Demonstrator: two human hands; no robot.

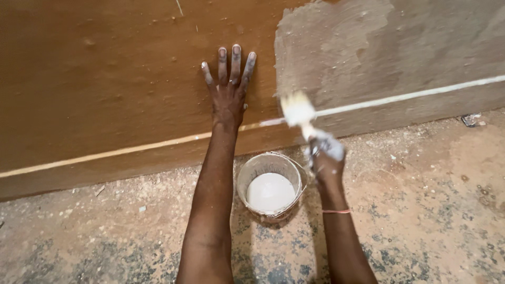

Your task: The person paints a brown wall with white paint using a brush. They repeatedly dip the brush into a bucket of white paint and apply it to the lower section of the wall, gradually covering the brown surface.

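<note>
A bucket (270, 188) of white paint stood on the speckled floor (421, 210) between the arms. The left hand (228, 89) lay spread flat on the brown wall (105, 79), while the right hand (326, 158) gripped a white-loaded brush (298, 110) (blurred) against the wall's pale stripe (410, 95).

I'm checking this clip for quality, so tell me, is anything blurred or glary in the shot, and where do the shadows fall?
Head view: the brush in the right hand is smeared by motion blur; the left hand, flat on the brown wall, is sharp. Light is soft and even, with no glare. Faint shadows lie on the floor beside the paint bucket and under the arms.
</note>
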